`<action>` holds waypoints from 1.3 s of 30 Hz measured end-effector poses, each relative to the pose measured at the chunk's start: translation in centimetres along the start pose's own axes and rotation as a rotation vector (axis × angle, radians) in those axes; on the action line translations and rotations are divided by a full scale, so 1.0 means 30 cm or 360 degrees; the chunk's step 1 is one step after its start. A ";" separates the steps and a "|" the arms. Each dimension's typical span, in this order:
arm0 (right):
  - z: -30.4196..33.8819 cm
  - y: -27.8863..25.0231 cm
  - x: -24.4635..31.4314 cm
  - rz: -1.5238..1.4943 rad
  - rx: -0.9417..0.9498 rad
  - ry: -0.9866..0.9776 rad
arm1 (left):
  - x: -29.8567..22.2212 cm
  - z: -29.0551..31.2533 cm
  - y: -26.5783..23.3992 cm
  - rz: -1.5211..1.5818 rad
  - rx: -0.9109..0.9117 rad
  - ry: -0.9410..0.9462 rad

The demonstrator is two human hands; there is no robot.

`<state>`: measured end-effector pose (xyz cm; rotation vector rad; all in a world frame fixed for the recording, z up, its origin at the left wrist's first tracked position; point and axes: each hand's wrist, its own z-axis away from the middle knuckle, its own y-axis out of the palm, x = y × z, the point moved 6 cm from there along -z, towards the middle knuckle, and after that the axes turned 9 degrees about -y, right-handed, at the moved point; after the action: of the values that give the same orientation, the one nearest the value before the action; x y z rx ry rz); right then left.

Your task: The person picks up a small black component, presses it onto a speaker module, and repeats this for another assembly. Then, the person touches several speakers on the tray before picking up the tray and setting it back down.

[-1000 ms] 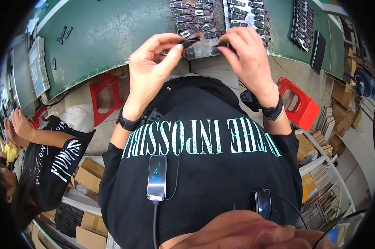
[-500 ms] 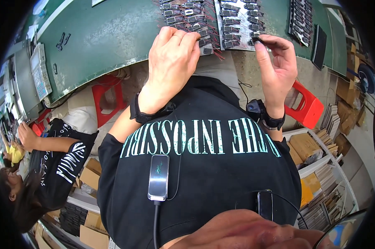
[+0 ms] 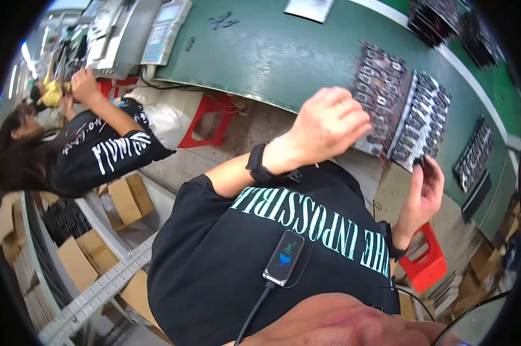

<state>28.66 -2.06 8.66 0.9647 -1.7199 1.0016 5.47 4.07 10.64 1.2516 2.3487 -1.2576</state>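
Note:
My left hand is closed, knuckles up, at the near left edge of a group of small black modules with red wires. Its fingertips are hidden beneath it, so what they grip cannot be made out. At the near edge of a second sheet of dark modules, my right hand has thumb and forefinger pinched on a small black module. Both groups lie side by side on the green table.
Further right lie another row of modules and a black tray. Stacked modules stand at the back. A person in a black shirt sits at left. Red stools stand beneath the table edge.
The whole view has swung left, so the table and both hands appear further right and tilted. My left hand seems slightly raised off the modules; the right still pinches at the second sheet's edge.

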 end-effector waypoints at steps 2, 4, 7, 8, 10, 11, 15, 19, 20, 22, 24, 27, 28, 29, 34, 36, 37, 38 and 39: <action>0.012 0.012 0.017 -0.0012 0.0047 -0.0040 | 0.107 -0.018 -0.089 -0.0195 -0.0014 -0.0047; 0.020 0.026 0.032 0.0024 0.0092 -0.0075 | 0.269 -0.038 -0.201 -0.0479 -0.0082 -0.0133; 0.025 0.060 0.040 0.0001 0.0165 -0.0009 | 0.517 -0.068 -0.382 -0.0927 -0.0286 -0.0187; 0.029 0.076 0.036 -0.0002 0.0181 0.0031 | 0.605 -0.075 -0.423 -0.1098 -0.0220 -0.0317; 0.030 0.109 0.049 0.0007 0.0200 -0.0028 | 0.727 -0.083 -0.504 -0.1271 -0.0160 -0.0449; 0.031 0.129 0.055 0.0024 0.0214 -0.0082 | 0.785 -0.080 -0.530 -0.1329 -0.0120 -0.0519; 0.028 0.171 0.078 0.0070 0.0300 -0.0137 | 0.921 -0.059 -0.622 -0.1324 -0.0090 -0.0735; 0.018 0.214 0.085 0.0138 0.0347 -0.0123 | 1.009 -0.030 -0.626 -0.1146 0.0007 -0.0836; 0.015 0.227 0.086 0.0160 0.0354 -0.0114 | 1.019 -0.029 -0.622 -0.1078 0.0059 -0.0849; 0.009 0.263 0.089 0.0150 0.0366 -0.0117 | 1.029 -0.022 -0.628 -0.1066 0.0084 -0.0853; 0.002 0.301 0.096 0.0123 0.0390 -0.0123 | 1.015 -0.006 -0.637 -0.1048 0.0134 -0.0858; 0.000 0.346 0.103 0.0113 0.0382 -0.0057 | 0.948 0.045 -0.613 -0.0783 0.0119 -0.0859; -0.001 0.360 0.100 0.0098 0.0380 -0.0025 | 0.926 0.062 -0.609 -0.0661 0.0108 -0.0857; -0.004 0.371 0.095 0.0099 0.0393 -0.0022 | 0.912 0.080 -0.613 -0.0664 0.0107 -0.0870; -0.016 0.427 0.085 0.0135 0.0456 -0.0031 | 0.898 0.152 -0.663 -0.0785 -0.0291 -0.0967; -0.012 0.457 0.101 0.0133 0.0474 -0.0038 | 0.905 0.171 -0.668 -0.0761 -0.0357 -0.1012; -0.009 0.469 0.103 0.0136 0.0481 -0.0039 | 0.908 0.173 -0.664 -0.0761 -0.0359 -0.1018; -0.005 0.479 0.105 0.0132 0.0484 -0.0041 | 0.907 0.167 -0.658 -0.0859 -0.0353 -0.1012; -0.003 0.486 0.110 0.0129 0.0487 -0.0043 | 0.900 0.156 -0.654 -0.0956 -0.0346 -0.1005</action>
<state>14.51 2.80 8.67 1.1120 -1.6682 1.3380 -27.12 10.90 5.39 0.0283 2.3182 -1.2441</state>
